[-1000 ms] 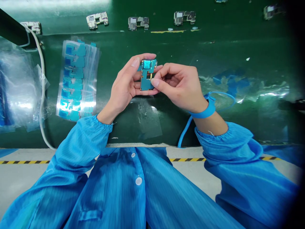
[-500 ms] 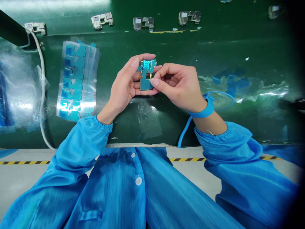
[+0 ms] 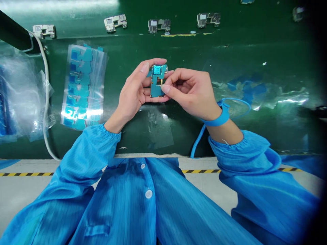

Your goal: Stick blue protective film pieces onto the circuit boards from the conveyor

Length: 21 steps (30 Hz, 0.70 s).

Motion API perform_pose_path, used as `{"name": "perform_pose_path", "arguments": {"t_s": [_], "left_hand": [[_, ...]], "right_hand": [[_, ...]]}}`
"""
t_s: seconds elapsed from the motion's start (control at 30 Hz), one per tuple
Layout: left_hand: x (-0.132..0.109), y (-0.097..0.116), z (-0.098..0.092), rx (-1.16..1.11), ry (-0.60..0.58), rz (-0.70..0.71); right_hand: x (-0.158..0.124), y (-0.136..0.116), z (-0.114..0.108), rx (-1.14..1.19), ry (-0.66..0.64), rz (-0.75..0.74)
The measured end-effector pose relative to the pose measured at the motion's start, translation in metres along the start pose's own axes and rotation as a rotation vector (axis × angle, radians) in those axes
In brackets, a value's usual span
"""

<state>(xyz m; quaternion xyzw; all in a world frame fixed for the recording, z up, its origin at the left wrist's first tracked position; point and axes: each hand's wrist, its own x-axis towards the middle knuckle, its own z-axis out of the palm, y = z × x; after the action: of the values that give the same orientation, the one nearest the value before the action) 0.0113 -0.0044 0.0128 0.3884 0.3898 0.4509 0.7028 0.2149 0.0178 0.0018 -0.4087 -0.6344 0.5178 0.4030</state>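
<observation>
My left hand (image 3: 133, 88) holds a small circuit board (image 3: 157, 89) upright above the bench, its fingers behind the board and round its edges. The board's face is blue, with a slotted metallic-blue part near the top and a cut-out in the middle. My right hand (image 3: 194, 90) pinches the board's right edge between thumb and forefinger, beside the cut-out. Whether a small piece of film sits in that pinch is hidden. On my right wrist is a blue wrist strap (image 3: 218, 117) with a coiled cord.
Several circuit boards, one of them a board (image 3: 159, 26), lie in a row along the far strip. A clear sheet of blue stickers (image 3: 83, 85) lies left of my hands. Further left are a white cable (image 3: 46, 102) and plastic bags (image 3: 24, 95). The green bench (image 3: 138, 136) ends near my body.
The row of boards at the far side has shifted a little to the right. Both hands and the held board have barely moved.
</observation>
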Motion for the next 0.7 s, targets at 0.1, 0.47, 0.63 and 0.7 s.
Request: {"name": "perform_pose_path", "arguments": {"t_s": [0.1,0.47,0.63,0.7], "left_hand": [[-0.0002,0.0000,-0.0002,-0.004,0.001,-0.007],[-0.0016,0.0019,0.0018,0.007,0.011,-0.021],[-0.0027,0.0026,0.0033,0.039,0.030,-0.031],[-0.0026,0.0020,0.0038,0.042,0.035,-0.026]], "right_hand": [[0.0004,-0.0001,0.0001,-0.010,0.003,0.008],[-0.0003,-0.0014,0.0000,-0.024,-0.007,-0.003],[-0.0006,-0.0034,0.0004,-0.007,-0.006,0.002],[-0.0005,-0.0041,0.0004,0.009,-0.010,0.012]]}}
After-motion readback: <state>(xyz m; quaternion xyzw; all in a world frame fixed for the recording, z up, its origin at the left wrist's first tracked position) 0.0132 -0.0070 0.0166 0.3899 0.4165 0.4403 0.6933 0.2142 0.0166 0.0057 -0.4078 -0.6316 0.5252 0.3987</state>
